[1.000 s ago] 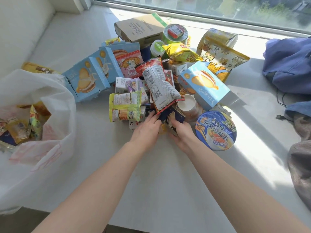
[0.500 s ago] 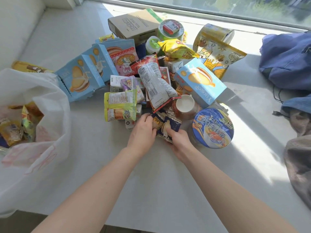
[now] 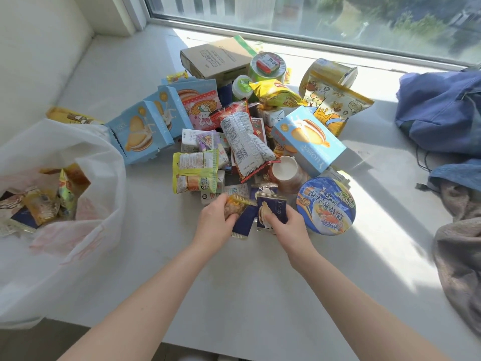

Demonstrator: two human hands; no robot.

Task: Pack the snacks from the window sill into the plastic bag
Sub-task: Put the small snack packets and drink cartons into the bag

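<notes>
Just left of the blue noodle bowl [image 3: 326, 205], left hand [image 3: 213, 226] pinches two small sachets [image 3: 244, 222], right hand [image 3: 286, 227] grips a navy biscuit sachet [image 3: 270, 208]; probably light, slippery, crushable, best held flat-faced; plastic bag [image 3: 78, 256] gapes far left of the bowl.

Home: sunlit window sill [image 3: 260, 295], snacks [image 3: 244, 142].

Hard sunlight through the window [image 3: 338, 19], crisp shadows, wide-angle edge warp.

Sunlight through the wide window [image 3: 312, 14] falls across the pale sill [image 3: 234, 282] beside a white wall [image 3: 39, 61].
</notes>
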